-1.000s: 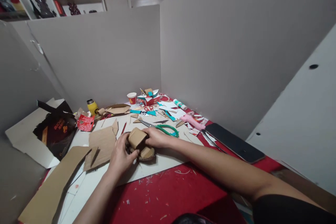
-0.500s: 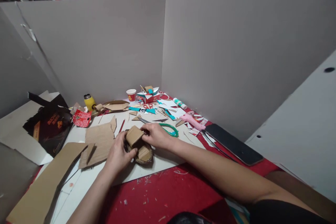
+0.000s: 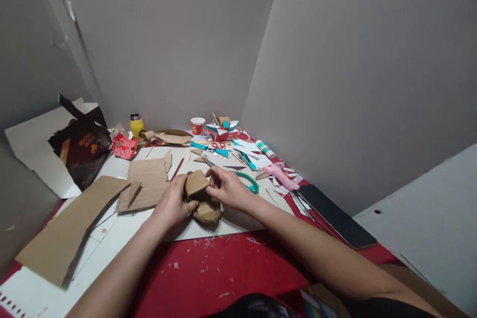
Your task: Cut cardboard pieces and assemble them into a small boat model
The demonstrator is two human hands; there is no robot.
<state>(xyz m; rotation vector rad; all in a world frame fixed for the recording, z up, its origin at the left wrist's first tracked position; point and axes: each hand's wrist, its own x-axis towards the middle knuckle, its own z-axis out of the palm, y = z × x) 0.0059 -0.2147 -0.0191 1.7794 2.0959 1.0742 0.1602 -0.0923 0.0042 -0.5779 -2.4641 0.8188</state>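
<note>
A small cardboard model (image 3: 207, 211) with a rounded base is low over the white sheet. A bent cardboard piece (image 3: 197, 183) rises from its far side. My left hand (image 3: 173, 202) is closed around the model's left side, its thumb across the near part. From the right, my right hand (image 3: 228, 188) has its fingers bent against the edge of the bent piece. Its fingertips are partly hidden, but they look pinched on that cardboard. Just beyond the right hand lie scissors with green handles (image 3: 250, 182). A dark red pencil (image 3: 177, 169) rests beyond the left hand.
Flat cardboard pieces (image 3: 146, 184) and a long curved strip (image 3: 70, 228) lie at left. A pink glue gun (image 3: 282, 176) and a black board (image 3: 335, 214) are at right. Paper scraps, a paper cup (image 3: 197, 126) and a yellow bottle (image 3: 136, 126) stand towards the grey partition (image 3: 167, 44).
The head view has tilted down and turned left, so the table things sit further right and the shelf is mostly out of view. Both hands remain on the cardboard model.
</note>
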